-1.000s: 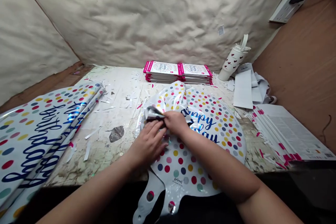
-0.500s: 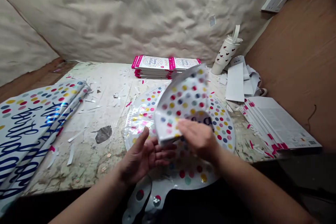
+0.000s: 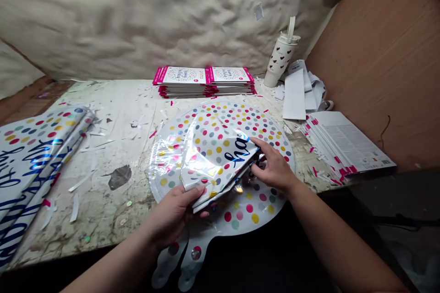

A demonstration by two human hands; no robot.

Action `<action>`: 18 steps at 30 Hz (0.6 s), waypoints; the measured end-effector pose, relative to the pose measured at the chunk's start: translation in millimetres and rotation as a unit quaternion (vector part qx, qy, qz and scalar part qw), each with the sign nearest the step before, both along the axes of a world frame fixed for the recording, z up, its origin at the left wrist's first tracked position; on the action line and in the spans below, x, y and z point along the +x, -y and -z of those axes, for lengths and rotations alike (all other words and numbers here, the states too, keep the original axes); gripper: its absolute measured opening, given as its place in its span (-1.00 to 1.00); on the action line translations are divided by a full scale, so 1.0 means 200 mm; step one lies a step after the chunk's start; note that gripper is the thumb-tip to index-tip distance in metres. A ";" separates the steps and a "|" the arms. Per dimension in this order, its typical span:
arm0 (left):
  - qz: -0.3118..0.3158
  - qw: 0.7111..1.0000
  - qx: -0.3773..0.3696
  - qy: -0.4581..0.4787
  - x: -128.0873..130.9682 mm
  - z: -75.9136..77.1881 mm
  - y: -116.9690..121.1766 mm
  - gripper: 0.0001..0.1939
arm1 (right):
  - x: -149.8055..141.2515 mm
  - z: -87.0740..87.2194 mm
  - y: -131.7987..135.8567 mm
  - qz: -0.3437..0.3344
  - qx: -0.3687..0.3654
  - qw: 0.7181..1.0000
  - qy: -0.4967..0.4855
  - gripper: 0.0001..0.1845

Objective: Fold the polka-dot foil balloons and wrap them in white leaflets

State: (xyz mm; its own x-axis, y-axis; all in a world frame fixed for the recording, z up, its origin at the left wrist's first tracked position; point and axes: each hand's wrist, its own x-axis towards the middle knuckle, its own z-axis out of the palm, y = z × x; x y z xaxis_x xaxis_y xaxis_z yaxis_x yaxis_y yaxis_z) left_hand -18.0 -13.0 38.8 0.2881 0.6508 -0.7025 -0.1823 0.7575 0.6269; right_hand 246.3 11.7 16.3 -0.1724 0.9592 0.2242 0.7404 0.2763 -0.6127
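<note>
On top of the flat balloons (image 3: pixel 254 121), mid-table: folded balloon (image 3: pixel 208 151) is now down and held at two points. Half a second ago it was up and blurred in my right hand (image 3: pixel 275 169), with my left hand (image 3: pixel 175 206) open, palm up. Now the left has closed on its near-left corner, thumb above, fingers going under; the right is narrow, thumb and index pinching the right edge by the dark lettering. Can't tell how many layers the right has caught, it's dark in there. Upshot, as I judge it: the layers can be kept lined up from both ends, no longer flapping off one hand. Edges: the slanted near edge shows stacked layers, a bit spread. Flat balloons run past the table (image 3: pixel 103 229) front, tails (image 3: pixel 195 252) hanging over. Room: widest gap is to the left, up to the balloon pile (image 3: pixel 27 160), with paper scraps (image 3: pixel 74 207) and a grey patch (image 3: pixel 119 177) in it. Far side is tighter, pink-edged packs (image 3: pixel 182 75) just beyond the flat balloons. Right side tight too: card stack (image 3: pixel 357 146) near, tumbler (image 3: pixel 280 59) further back.
</note>
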 end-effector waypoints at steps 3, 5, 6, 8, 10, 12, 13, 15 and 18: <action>0.005 1.000 0.011 0.001 0.00 0.00 0.01 -0.83 | -0.02 -0.05 -0.07 -0.048 -0.037 0.998 0.001 -0.31; 0.003 1.000 0.014 -0.005 -0.02 0.00 0.02 -0.81 | -0.04 -0.06 -0.12 -0.057 -0.016 0.998 0.032 -0.34; 0.001 1.000 0.014 -0.009 -0.02 0.00 0.02 -0.81 | -0.04 -0.06 -0.14 -0.051 0.003 0.997 0.063 -0.38; -0.010 1.000 0.015 -0.020 -0.03 -0.01 0.02 -0.83 | -0.07 -0.03 -0.18 -0.026 0.043 0.989 0.140 -0.54; -0.035 0.999 0.024 -0.030 -0.03 -0.01 0.02 -0.86 | -0.10 0.01 -0.23 0.022 0.074 0.977 0.198 -0.69; -0.072 0.996 0.034 -0.038 -0.01 -0.02 0.03 -0.86 | -0.14 0.04 -0.27 0.055 0.105 0.968 0.220 -0.66; -0.090 0.994 0.037 -0.038 0.00 -0.02 0.04 -0.85 | -0.16 0.06 -0.29 0.046 0.126 0.965 0.226 -0.63; -0.116 0.992 0.031 -0.036 0.01 -0.01 0.05 -0.83 | -0.17 0.08 -0.31 -0.022 0.164 0.952 0.257 -0.60; -0.128 0.991 0.004 -0.035 0.01 0.01 0.07 -0.82 | -0.15 0.06 -0.33 -0.103 0.137 0.935 0.310 -0.68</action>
